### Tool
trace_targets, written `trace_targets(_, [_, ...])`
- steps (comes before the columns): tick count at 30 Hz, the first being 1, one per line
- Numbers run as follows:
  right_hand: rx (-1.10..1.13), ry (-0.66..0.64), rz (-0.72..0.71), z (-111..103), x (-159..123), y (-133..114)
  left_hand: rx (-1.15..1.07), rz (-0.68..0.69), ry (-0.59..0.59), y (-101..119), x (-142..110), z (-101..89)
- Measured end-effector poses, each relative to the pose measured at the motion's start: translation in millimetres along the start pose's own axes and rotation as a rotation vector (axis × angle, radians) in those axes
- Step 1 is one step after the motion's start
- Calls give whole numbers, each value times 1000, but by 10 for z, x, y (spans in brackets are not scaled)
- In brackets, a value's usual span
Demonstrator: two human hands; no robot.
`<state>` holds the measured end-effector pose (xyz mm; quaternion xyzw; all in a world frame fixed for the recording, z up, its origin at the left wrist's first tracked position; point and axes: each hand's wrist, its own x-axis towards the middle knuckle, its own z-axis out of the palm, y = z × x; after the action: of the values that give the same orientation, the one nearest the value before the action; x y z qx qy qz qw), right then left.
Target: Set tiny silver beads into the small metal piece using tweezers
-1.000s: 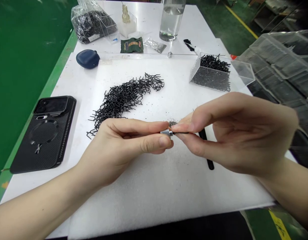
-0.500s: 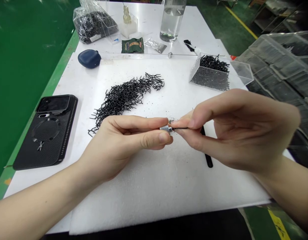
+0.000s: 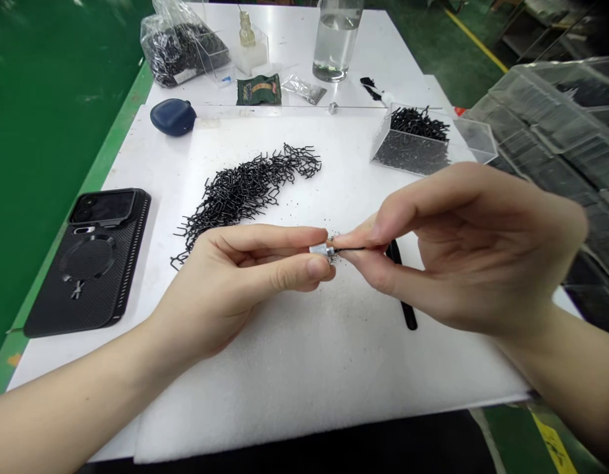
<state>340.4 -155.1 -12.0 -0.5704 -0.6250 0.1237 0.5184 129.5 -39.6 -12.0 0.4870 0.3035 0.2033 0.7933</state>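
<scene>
Between thumb and fingers, my left hand (image 3: 249, 283) pinches a small silvery metal fitting (image 3: 322, 249) with a narrower end facing right. My right hand (image 3: 462, 257) is closed on a thin black wire-like piece (image 3: 352, 249), whose left tip meets the fitting's narrow end. How deep the tip sits I cannot tell. Behind my left hand lies a heap of short bent black pieces (image 3: 245, 184) on a white foam sheet (image 3: 304, 375). A black flat-ended tool (image 3: 407, 309) lies partly under my right hand.
A black phone (image 3: 89, 260) lies at left, a dark blue rounded object (image 3: 173, 117) beyond it. Farther back are a bag of black pieces (image 3: 178, 52), a green packet (image 3: 259, 90) and a jar of clear liquid (image 3: 336, 46). A clear box (image 3: 410, 151) with black pieces stands right.
Both hands, still pinching the fitting and the black piece, appear slightly further left and up. The whole scene has shifted a little left too. The fitting is turned more level.
</scene>
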Motion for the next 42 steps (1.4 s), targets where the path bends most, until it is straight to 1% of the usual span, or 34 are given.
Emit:
trace_targets(4, [-13,3,-2,7,-6,-2,15,10,20,-2,5,11])
trace_targets(9, [6,19,25,16,34,-28,-50,4,-20,-18,22,-2])
trace_targets(11, [74,54,28,13,73,-15,-79,10,-28,-21,19,-5])
trace_targets(13, [185,101,24,2,110,18,-61,51,0,-22,7,0])
trace_targets(15, [228,104,63,-14,140,56,27,113,41,-19,-14,15])
trace_targets(17, [185,66,109,-20,171,79,146,159,48,-12,-46,37])
trace_targets(18, [170,46,114,-14,191,82,203,168,32,-8,-64,49])
trace_targets(20, [182,27,76,18,246,73,297,190,-16,-2,-99,69])
trace_targets(22, [195,12,69,62,306,58,399,241,-67,-7,-125,82])
trace_targets(26, [197,-2,103,87,354,58,695,433,-145,-62,-148,68])
trace_targets(29, [186,6,121,36,298,99,877,552,-148,-122,-155,32])
trace_targets(31, [194,39,84,2,251,131,931,580,-135,-150,-157,12])
trace_targets(34, [198,74,8,-19,211,161,944,582,-123,-154,-160,3])
trace_targets(36, [192,68,-10,-15,208,164,892,588,-86,-138,-163,9])
trace_targets(40, [208,49,-28,-3,219,156,739,674,12,-117,-179,23])
trace_targets(42, [209,46,-35,-4,220,153,720,706,17,-121,-190,23])
